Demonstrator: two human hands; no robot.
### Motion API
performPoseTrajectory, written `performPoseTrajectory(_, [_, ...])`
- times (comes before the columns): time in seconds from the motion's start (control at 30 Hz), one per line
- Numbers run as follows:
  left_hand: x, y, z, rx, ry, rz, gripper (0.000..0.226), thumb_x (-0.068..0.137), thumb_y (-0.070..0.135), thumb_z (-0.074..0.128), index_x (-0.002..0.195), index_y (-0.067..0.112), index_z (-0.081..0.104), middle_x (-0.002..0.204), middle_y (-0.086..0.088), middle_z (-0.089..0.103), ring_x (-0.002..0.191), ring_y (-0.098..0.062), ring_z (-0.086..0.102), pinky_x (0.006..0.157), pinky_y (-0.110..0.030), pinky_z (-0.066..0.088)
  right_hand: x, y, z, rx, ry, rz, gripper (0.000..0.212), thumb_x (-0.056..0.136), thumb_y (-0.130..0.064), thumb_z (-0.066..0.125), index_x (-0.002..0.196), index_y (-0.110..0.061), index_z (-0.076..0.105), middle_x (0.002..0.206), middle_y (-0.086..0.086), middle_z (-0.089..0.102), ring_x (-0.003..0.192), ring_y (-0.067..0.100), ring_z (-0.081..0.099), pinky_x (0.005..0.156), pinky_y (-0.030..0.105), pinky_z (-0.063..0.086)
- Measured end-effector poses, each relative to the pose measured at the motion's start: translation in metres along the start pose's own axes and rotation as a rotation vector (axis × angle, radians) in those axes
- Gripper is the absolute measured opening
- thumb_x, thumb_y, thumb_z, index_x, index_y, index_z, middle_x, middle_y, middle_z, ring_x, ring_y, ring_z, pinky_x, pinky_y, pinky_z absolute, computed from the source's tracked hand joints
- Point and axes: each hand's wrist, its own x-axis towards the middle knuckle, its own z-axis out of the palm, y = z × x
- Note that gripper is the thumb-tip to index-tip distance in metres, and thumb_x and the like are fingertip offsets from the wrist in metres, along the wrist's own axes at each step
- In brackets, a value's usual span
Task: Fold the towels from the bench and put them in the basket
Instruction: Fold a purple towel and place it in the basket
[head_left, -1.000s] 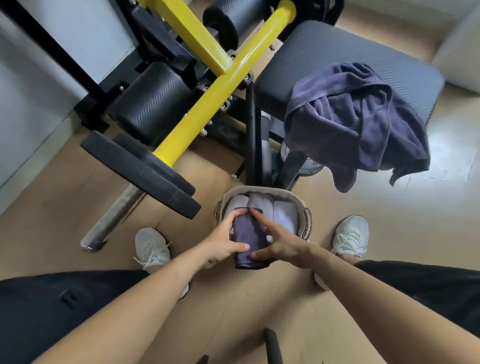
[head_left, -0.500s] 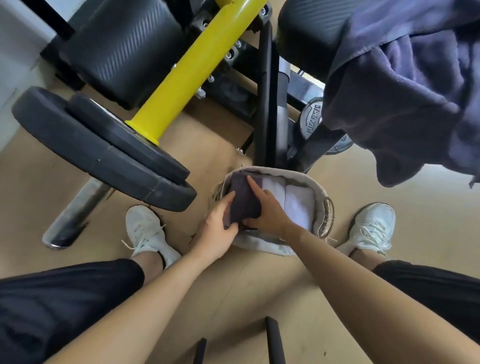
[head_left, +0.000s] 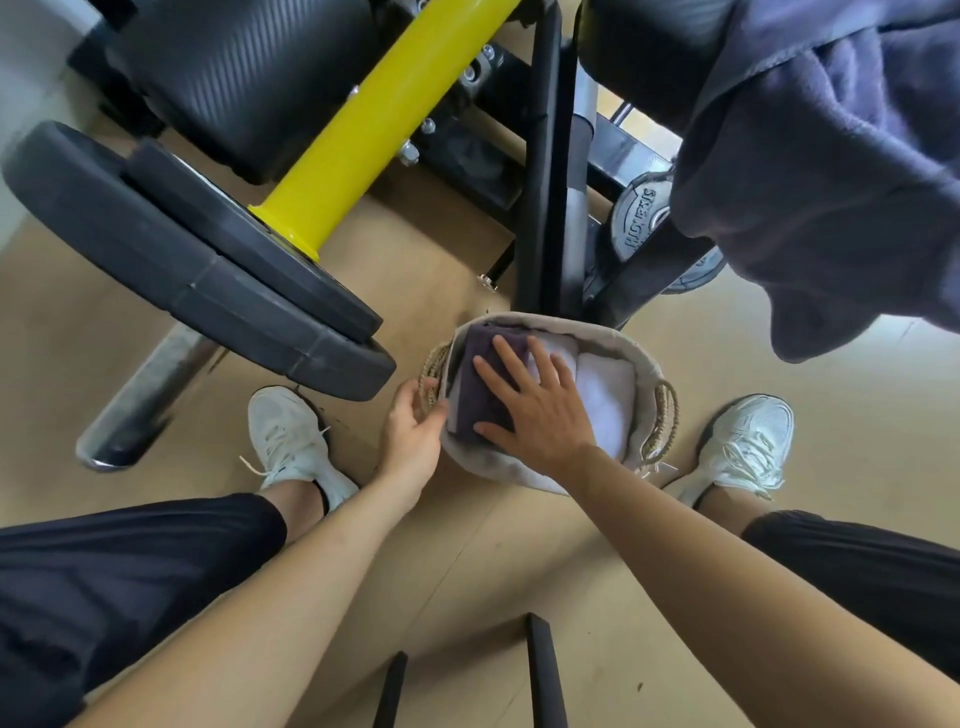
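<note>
The right hand (head_left: 537, 410) lies flat with its fingers spread on a folded dark purple towel (head_left: 483, 384), pressing it into the left part of the lined woven basket (head_left: 644, 358) at the centre of the frame. The left hand (head_left: 415, 434) rests against the basket's outer left wall beside the woven handle, thumb toward the rim. Whether it grips the wall or only steadies it cannot be told. Just right of the purple towel, folded white towels (head_left: 605, 400) stand packed side by side in the same basket, which sits on the floor between the person's white shoes. The step in hand looks like seating this towel among the others. One crumpled dark purple towel (head_left: 831, 182) hangs off the padded worktop (head_left: 639, 52) in the upper right of the frame, unfolded, so the task is probably near its end. The next move calls for lifting both hands clear of the basket, reaching up to that towel, and finding its edges to fold it small enough for the little room left. Black weight plates (head_left: 208, 249) on a yellow bar (head_left: 374, 124) fill the upper left.
</note>
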Motion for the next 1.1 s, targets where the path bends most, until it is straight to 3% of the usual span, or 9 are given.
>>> performPoseTrajectory(0.1, [0.0, 0.002, 0.0, -0.043, -0.051, 0.02, 0.012, 0.096, 0.031, 0.058, 0.098, 0.042, 0.061, 0.121, 0.002, 0.069, 0.114, -0.023, 0.065, 0.099, -0.055, 0.055, 0.003, 0.001, 0.004, 0.01, -0.024, 0.028, 0.083, 0.087, -0.074, 0.043, 0.157, -0.035, 0.021, 0.167, 0.005, 0.019, 0.148, 0.047, 0.023, 0.117, 0.06, 0.026])
performPoseTrajectory(0.23, [-0.004, 0.002, 0.001, -0.079, -0.087, 0.026, 0.024, 0.082, 0.029, 0.061, 0.1, 0.045, 0.063, 0.121, 0.003, 0.067, 0.115, -0.023, 0.064, 0.1, -0.055, 0.054, 0.009, 0.005, 0.011, -0.038, -0.047, 0.045, 0.085, 0.085, -0.076, 0.043, 0.157, -0.037, 0.019, 0.167, 0.004, 0.018, 0.145, 0.05, 0.027, 0.117, 0.06, 0.026])
performPoseTrajectory(0.37, [-0.002, 0.007, -0.004, -0.101, -0.101, 0.012, 0.041, 0.089, 0.014, 0.064, 0.094, 0.055, 0.062, 0.123, 0.009, 0.062, 0.122, -0.019, 0.059, 0.105, -0.05, 0.052, 0.017, 0.004, 0.008, -0.065, -0.08, 0.05, 0.085, 0.084, -0.08, 0.037, 0.156, -0.039, 0.017, 0.167, 0.003, 0.017, 0.143, 0.049, 0.028, 0.115, 0.058, 0.027])
performPoseTrajectory(0.53, [-0.005, 0.012, -0.008, -0.031, -0.111, 0.018, 0.04, 0.09, 0.012, 0.07, 0.104, 0.047, 0.057, 0.133, 0.002, 0.06, 0.123, -0.021, 0.057, 0.105, -0.047, 0.052, 0.014, 0.001, -0.009, -0.021, -0.108, 0.034, 0.088, 0.081, -0.078, 0.045, 0.156, -0.037, 0.02, 0.167, 0.002, 0.015, 0.141, 0.047, 0.03, 0.112, 0.056, 0.034])
performPoseTrajectory(0.6, [-0.007, 0.012, -0.01, -0.001, -0.11, 0.021, 0.041, 0.091, 0.014, 0.071, 0.119, 0.04, 0.056, 0.136, 0.001, 0.058, 0.125, -0.023, 0.055, 0.106, -0.047, 0.05, 0.004, 0.003, -0.022, 0.036, -0.1, 0.025, 0.09, 0.08, -0.075, 0.052, 0.156, -0.038, 0.021, 0.167, 0.001, 0.013, 0.141, 0.044, 0.029, 0.11, 0.054, 0.037])
performPoseTrajectory(0.7, [-0.013, 0.014, -0.016, 0.049, -0.139, 0.017, 0.061, 0.092, 0.016, 0.071, 0.147, 0.026, 0.045, 0.143, -0.002, 0.054, 0.131, -0.022, 0.051, 0.106, -0.039, 0.046, -0.012, 0.007, -0.045, 0.116, -0.104, 0.027, 0.09, 0.08, -0.071, 0.057, 0.156, -0.041, 0.019, 0.168, -0.003, 0.005, 0.145, 0.04, 0.023, 0.112, 0.053, 0.036])
performPoseTrajectory(0.8, [-0.024, 0.018, -0.022, 0.096, -0.17, 0.033, 0.068, 0.093, 0.016, 0.071, 0.152, 0.026, 0.04, 0.149, -0.004, 0.051, 0.139, -0.026, 0.048, 0.112, -0.044, 0.044, -0.029, 0.011, -0.074, 0.152, -0.111, 0.023, 0.087, 0.082, -0.066, 0.059, 0.156, -0.039, 0.022, 0.169, -0.005, 0.0, 0.147, 0.035, 0.02, 0.112, 0.05, 0.037])
performPoseTrajectory(0.97, [-0.054, 0.033, -0.034, 0.242, -0.174, 0.081, 0.058, 0.096, 0.016, 0.065, 0.15, 0.022, 0.044, 0.145, -0.002, 0.05, 0.14, -0.026, 0.044, 0.102, -0.035, 0.037, -0.064, 0.011, -0.13, 0.137, 0.02, 0.001, 0.066, 0.087, -0.058, 0.058, 0.147, -0.032, 0.044, 0.16, 0.0, 0.034, 0.139, 0.032, 0.04, 0.104, 0.049, 0.047])
performPoseTrajectory(1.1, [-0.076, 0.055, -0.035, 0.304, -0.21, 0.177, 0.036, 0.097, 0.015, 0.064, 0.132, 0.022, 0.059, 0.129, 0.0, 0.064, 0.126, -0.023, 0.057, 0.095, -0.032, 0.045, -0.094, 0.004, -0.185, 0.279, 0.241, 0.023, 0.033, 0.091, -0.043, 0.065, 0.119, -0.026, 0.069, 0.119, -0.004, 0.067, 0.103, 0.023, 0.061, 0.085, 0.043, 0.055])
